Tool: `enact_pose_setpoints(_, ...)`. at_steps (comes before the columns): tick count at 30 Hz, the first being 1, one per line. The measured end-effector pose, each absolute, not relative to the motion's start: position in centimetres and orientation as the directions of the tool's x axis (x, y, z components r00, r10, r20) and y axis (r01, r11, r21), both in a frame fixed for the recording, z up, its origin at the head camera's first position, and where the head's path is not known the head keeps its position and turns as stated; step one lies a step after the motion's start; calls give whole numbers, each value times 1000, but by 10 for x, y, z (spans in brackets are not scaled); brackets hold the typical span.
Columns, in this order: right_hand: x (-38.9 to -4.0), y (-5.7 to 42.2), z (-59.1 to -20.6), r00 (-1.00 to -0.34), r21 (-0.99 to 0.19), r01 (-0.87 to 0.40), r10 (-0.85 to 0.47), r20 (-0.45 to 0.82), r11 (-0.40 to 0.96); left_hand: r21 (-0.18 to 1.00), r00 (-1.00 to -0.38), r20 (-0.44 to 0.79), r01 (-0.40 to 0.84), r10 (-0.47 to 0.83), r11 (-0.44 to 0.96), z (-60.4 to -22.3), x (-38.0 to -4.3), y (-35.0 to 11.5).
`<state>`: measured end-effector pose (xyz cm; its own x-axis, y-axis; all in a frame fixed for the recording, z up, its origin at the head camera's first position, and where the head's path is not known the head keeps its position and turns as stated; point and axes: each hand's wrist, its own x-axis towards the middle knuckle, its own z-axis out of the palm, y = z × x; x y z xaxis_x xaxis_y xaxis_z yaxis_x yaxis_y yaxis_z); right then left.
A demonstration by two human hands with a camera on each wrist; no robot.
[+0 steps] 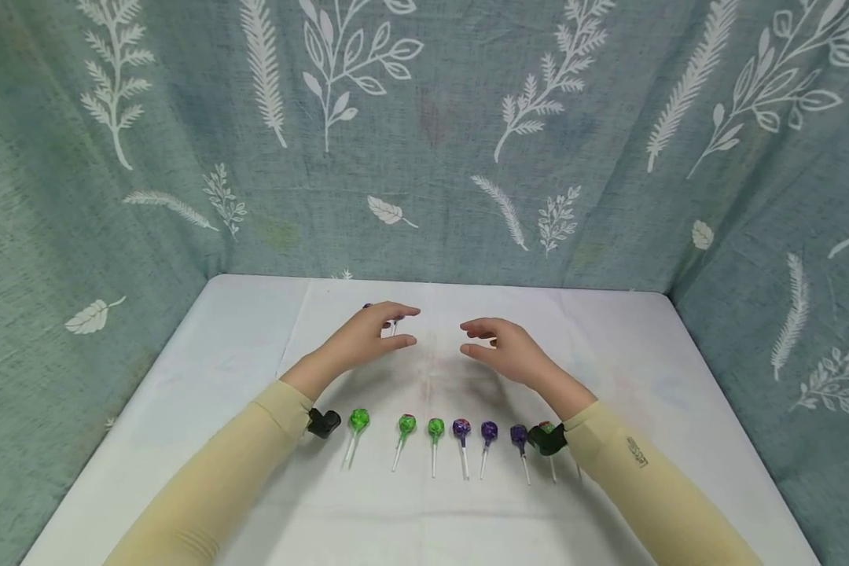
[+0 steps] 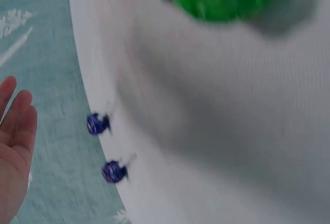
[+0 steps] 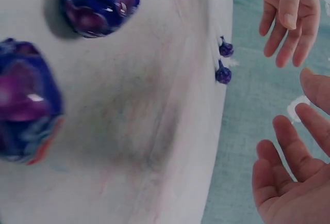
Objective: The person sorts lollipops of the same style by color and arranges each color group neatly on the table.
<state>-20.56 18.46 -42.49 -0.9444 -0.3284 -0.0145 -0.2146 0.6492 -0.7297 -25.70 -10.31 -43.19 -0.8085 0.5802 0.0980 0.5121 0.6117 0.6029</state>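
Note:
Both hands hover above the white table, facing each other with a gap between them and nothing held. My left hand (image 1: 368, 336) has its fingers stretched forward and its thumb apart, partly covering two purple lollipops, which show more fully in the left wrist view as an upper lollipop (image 2: 97, 124) and a lower lollipop (image 2: 114, 172). My right hand (image 1: 511, 351) has loosely bent fingers, seen from the palm side in the right wrist view. Nearer the body lies a row of lollipops, with green ones (image 1: 358, 420) on the left and purple ones (image 1: 489, 431) towards the right.
A black wrist strap piece (image 1: 324, 423) sits at the left cuff, and another black piece (image 1: 547, 439) at the right cuff partly hides a green-and-red lollipop (image 1: 546, 427). Patterned green-blue cloth (image 1: 431, 157) encloses the white table (image 1: 424, 538) at the back and sides.

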Motion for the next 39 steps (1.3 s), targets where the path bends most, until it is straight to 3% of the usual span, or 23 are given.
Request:
enact_pose_setpoints(15,-165,208,-438,-939,-737,-181,-337,-67,651,638,-754,66,535,653,554,-435,-219,-69)
enact_pose_setpoints(39,-129,219,-456,-923,-674,-211,-372,-102,708,594,-639,-33,606,769,529,-450,-189,-33)
